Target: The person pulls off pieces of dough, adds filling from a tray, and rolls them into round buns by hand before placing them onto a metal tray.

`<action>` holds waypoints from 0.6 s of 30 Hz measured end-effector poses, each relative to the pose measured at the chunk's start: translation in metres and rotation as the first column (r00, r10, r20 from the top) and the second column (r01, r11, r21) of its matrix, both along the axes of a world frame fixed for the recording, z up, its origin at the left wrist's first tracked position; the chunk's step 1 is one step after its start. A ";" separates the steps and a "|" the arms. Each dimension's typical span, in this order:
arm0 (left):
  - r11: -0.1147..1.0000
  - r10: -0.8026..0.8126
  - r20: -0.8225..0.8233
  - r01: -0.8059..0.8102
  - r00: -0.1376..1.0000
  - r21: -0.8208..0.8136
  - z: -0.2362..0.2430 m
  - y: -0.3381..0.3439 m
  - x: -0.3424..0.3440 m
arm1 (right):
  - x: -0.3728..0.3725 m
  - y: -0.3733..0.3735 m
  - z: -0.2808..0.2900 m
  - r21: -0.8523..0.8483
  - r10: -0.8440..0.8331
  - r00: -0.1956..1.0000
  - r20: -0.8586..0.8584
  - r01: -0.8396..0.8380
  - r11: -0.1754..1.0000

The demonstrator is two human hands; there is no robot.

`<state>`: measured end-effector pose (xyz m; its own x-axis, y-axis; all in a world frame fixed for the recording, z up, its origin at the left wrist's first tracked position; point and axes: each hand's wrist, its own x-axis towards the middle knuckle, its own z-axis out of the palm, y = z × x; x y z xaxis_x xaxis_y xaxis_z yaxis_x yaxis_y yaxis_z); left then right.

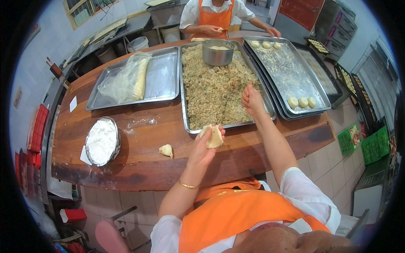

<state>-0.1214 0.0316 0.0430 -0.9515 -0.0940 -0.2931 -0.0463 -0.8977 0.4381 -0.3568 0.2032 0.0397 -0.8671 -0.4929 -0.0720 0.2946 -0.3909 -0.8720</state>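
My left hand (201,149) is closed round the edge of a flattened round of dough (215,138), held up at the near edge of the filling tray. Over the right part of that tray, my right hand (252,100) has its fingers curled together; whatever is in them, if anything, is hidden. Crumbly, greenish-brown filling (215,92) covers the metal tray (184,110). A round metal pot (217,57) with pale contents sits on the filling at the far end. A small lump of dough (166,150) lies on the wooden table, left of my left hand.
On the table's left stand a bowl of white flour (101,142) and a metal tray (162,80) bearing a dough roll (140,80) partly under plastic. Stacked trays (291,69) on the right carry several dough balls (303,102). Opposite, an orange-aproned person (215,17) holds dough.
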 end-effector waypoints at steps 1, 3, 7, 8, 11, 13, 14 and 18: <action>1.000 0.018 0.016 -0.018 1.000 0.009 0.013 0.006 -0.005 | -0.001 0.004 -0.001 0.030 -0.002 1.000 -0.027 0.002 1.000; 1.000 0.029 0.011 -0.029 1.000 0.008 0.019 0.011 -0.021 | 0.003 0.001 0.002 -0.104 -0.009 0.999 -0.032 0.006 0.995; 0.996 0.042 -0.004 -0.043 0.999 -0.073 0.014 0.020 -0.066 | 0.024 -0.008 0.023 0.298 -0.008 0.800 -0.600 0.232 0.926; 0.994 0.062 -0.003 -0.062 0.998 -0.094 0.006 0.018 -0.076 | 0.044 -0.011 0.047 0.583 0.164 0.741 -0.651 0.349 0.734; 0.994 0.067 0.043 -0.063 0.997 -0.087 0.015 0.031 -0.099 | 0.065 -0.014 0.058 0.342 0.242 0.242 -0.940 0.666 0.663; 0.997 0.059 0.009 -0.058 0.998 -0.053 0.014 0.033 -0.109 | 0.077 -0.017 0.060 0.410 0.283 0.301 -0.911 0.577 0.707; 0.998 0.043 -0.047 -0.045 0.998 -0.032 0.007 0.033 -0.115 | 0.078 -0.018 0.054 0.431 0.344 0.262 -0.902 0.585 0.687; 0.997 0.074 -0.025 -0.075 0.997 -0.003 0.011 0.039 -0.114 | 0.083 -0.016 0.047 0.404 0.383 0.182 -0.906 0.641 0.653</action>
